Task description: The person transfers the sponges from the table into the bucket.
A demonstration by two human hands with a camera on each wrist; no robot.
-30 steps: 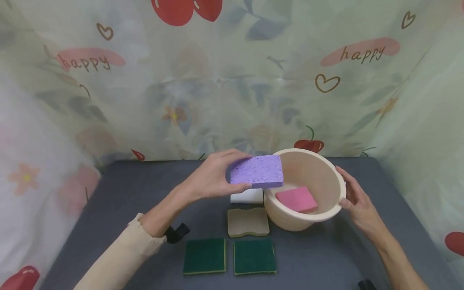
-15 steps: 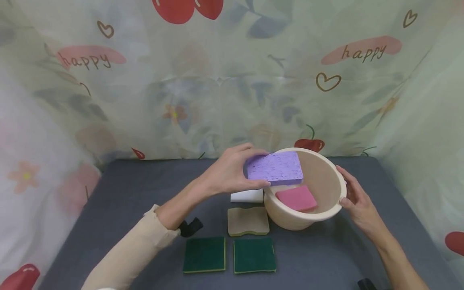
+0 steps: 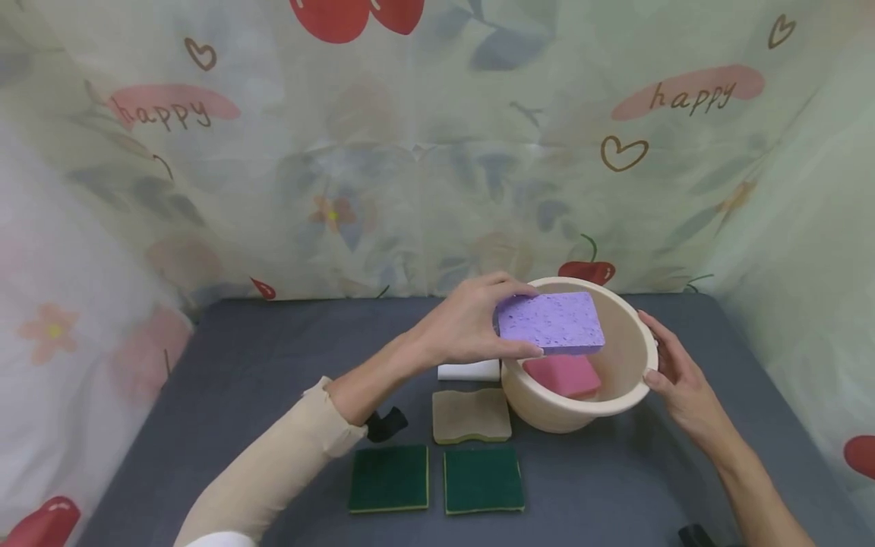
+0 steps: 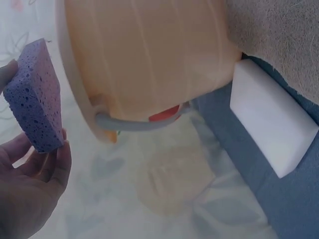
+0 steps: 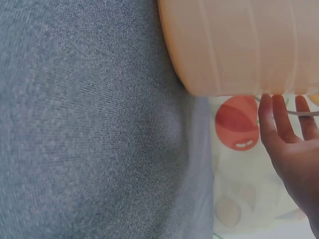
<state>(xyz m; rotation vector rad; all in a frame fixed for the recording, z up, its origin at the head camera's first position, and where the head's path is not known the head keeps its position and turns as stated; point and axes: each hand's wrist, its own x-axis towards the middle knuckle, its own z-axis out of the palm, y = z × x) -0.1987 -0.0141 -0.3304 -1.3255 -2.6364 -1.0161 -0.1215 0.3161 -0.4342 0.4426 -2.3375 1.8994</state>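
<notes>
A light curtain printed with hearts, cherries and the word "happy" hangs behind the bucket, above a dark grey table on which the bucket stands. The bucket itself is cream-coloured, with a thick rolled rim and a grey handle hanging at its side in the left wrist view. Inside it lies one pink sponge, low in the bowl and partly hidden in the head view.

The left hand reaches over the bucket's left rim, thumb and fingers spread just as wide as the purple sponge and pinching it by opposite edges. That sponge is above the bucket's mouth, apart from the rim. The right hand holds the bucket's right side, thumb at the rim; the right wrist view shows its fingers slightly separated, by the bucket's wall.

Two dark green scouring pads lie side by side in front of the bucket, towards its left. A beige sponge with a wavy near edge sits just left of the bucket. The pink sponge comes next in size. Beyond the beige one, near the bucket's left wall, is a white block.
</notes>
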